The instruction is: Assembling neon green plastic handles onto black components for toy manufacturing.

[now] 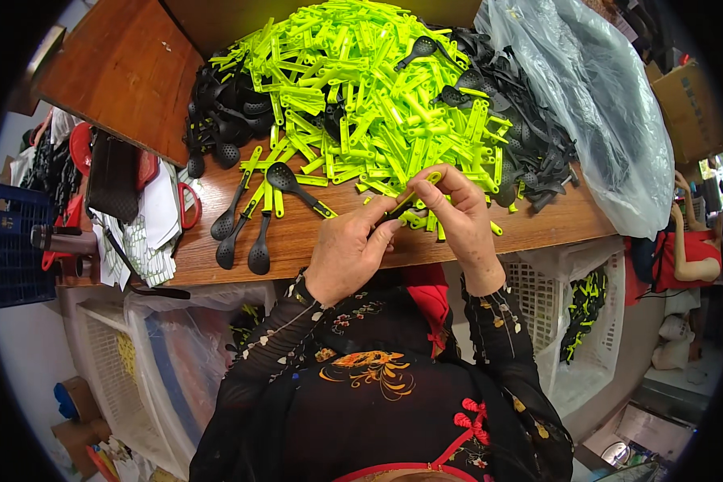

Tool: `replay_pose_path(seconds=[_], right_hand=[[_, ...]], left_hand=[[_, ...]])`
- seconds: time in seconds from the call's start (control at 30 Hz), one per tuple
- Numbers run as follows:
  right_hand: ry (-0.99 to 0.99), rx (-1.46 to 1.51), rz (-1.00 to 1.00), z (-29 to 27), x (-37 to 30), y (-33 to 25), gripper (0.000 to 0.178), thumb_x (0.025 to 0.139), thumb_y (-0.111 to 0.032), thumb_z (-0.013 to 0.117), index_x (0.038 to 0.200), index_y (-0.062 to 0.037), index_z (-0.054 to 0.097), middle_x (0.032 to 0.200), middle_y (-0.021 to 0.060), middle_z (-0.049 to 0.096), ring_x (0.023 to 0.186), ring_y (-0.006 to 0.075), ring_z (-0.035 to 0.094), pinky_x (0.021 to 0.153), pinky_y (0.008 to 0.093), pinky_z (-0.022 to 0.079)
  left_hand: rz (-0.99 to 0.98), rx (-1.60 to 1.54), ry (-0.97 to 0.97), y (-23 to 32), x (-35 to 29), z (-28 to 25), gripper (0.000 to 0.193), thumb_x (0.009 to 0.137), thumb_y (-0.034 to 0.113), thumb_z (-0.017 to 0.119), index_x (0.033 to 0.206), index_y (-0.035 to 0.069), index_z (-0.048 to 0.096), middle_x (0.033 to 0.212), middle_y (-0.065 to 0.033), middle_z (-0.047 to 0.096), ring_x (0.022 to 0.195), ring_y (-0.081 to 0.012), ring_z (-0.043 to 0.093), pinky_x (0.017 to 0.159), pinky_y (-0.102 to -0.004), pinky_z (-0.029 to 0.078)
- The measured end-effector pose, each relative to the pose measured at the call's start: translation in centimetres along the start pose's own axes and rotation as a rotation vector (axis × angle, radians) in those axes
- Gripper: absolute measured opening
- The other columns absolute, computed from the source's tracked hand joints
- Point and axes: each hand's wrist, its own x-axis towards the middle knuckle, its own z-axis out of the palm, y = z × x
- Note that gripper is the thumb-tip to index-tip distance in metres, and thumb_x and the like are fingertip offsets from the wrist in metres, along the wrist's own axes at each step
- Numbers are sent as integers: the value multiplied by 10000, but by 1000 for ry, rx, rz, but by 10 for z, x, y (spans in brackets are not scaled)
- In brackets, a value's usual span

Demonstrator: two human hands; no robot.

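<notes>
At the table's near edge, my left hand (pixel 345 253) pinches the black end of a small utensil, and my right hand (pixel 462 225) grips its lime green handle (pixel 432 177). The utensil's head is hidden behind my left fingers. Left of my hands lie several black perforated spoons (pixel 259 255) with green handles, their heads toward me. Another perforated spoon (pixel 283 176) lies with its handle pointing at my left hand. Just beyond my fingers rises a large heap of loose lime green handles (pixel 361 88).
Black utensil heads (pixel 530 128) are piled right of the heap, more on its left. A clear plastic bag (pixel 586 104) drapes over the right side. Red scissors (pixel 189 205) and papers lie left on the wooden table (pixel 201 261). White crates (pixel 602 321) stand below the edge.
</notes>
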Motion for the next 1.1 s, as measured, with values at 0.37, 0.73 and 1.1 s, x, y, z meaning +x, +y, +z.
replay_pose_path(seconds=[0.37,0.73,1.1], right_hand=[[177,-91,-115,20,-17,10,165,896,-97,761,1019,-1,706,933,25,700,873,80,622,840,255,496],[220,-155,-239,25,-18,-14,232,859,-100,793,1055,-24,694,890,19,723,876,99,669,805,268,521],[96,-398,-341,10,-16,12,111,844,-83,775,939,-40,736,949,78,682,904,215,650,844,326,493]], left_hand=[[30,-251,59,-12,-2,21,145,1015,120,609,1120,30,653,806,-77,700,714,-155,697,664,-300,532],[3,-509,-35,-10,-5,17,198,1032,67,588,1225,36,620,968,-6,693,867,-90,665,763,-250,531],[14,-388,122,-20,-4,39,200,1020,96,595,1176,-23,639,947,-30,699,901,-97,652,816,-249,500]])
